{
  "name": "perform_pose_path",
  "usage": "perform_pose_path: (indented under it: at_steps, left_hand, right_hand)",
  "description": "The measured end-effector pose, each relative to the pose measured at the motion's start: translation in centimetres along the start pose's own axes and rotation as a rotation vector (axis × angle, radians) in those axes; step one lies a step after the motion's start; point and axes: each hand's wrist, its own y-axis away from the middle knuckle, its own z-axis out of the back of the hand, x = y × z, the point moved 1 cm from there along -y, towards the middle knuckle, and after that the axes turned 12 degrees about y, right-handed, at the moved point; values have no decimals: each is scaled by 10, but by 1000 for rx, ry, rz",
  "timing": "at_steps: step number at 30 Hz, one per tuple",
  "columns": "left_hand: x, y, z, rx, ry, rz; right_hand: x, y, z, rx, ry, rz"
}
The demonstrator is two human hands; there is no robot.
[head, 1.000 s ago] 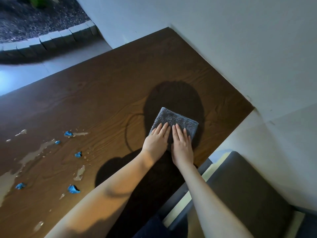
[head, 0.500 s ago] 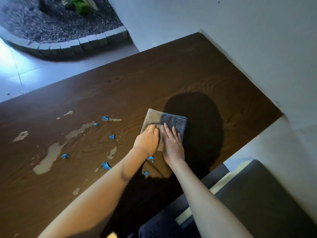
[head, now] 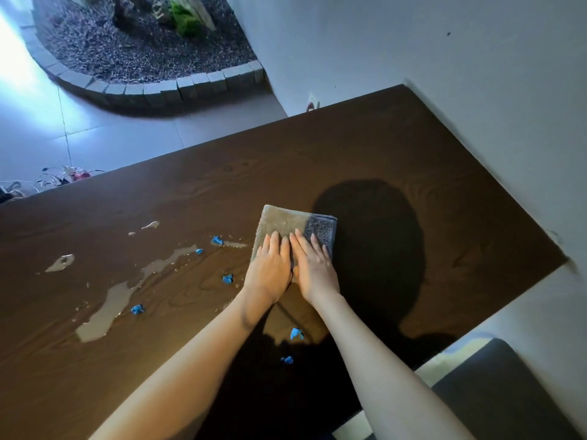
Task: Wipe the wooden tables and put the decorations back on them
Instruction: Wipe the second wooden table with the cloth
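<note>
A folded grey cloth (head: pixel 287 221) lies flat on the dark wooden table (head: pixel 381 160), near its middle. My left hand (head: pixel 269 270) and my right hand (head: pixel 313 265) press on the cloth side by side, fingers straight and pointing away from me. Puddles of spilled water (head: pixel 104 308) spread over the table left of the cloth. Several small blue scraps (head: pixel 217 240) lie scattered among the puddles and under my forearms. No decorations stand on the table.
A white wall (head: pixel 444 58) runs along the table's far right edge. A dark cushioned seat (head: pixel 502 389) sits at the near right corner. Beyond the table lie pale floor tiles, a stone-edged gravel bed (head: pixel 143 52), and a heap of small items (head: pixel 57 177) on the floor.
Both hands have slid the cloth leftward across the table, toward the puddles and blue scraps. The view has shifted, showing more floor and the gravel bed.
</note>
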Motion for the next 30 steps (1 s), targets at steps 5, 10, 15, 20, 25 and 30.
perform_pose_path:
  at_steps: [5,10,15,20,25,30]
  left_hand:
    - [29,-41,41,-74,73,44]
    - [52,-80,60,-36,139,124]
    - [51,-82,58,8,185,98]
    - [29,-68,41,76,149,24]
    - [-15,-35,18,84,117,-117]
    - [-47,3,-7,86,118,-269]
  right_hand:
    - [10,-72,20,14,36,101]
    - [14,-121,30,39,57,136]
    - [4,-119,26,30,60,142]
    - [-19,-82,17,33,38,85]
    - [-45,-13,4,10,18,-42]
    - [-48,60,-21,-43,-23,-233]
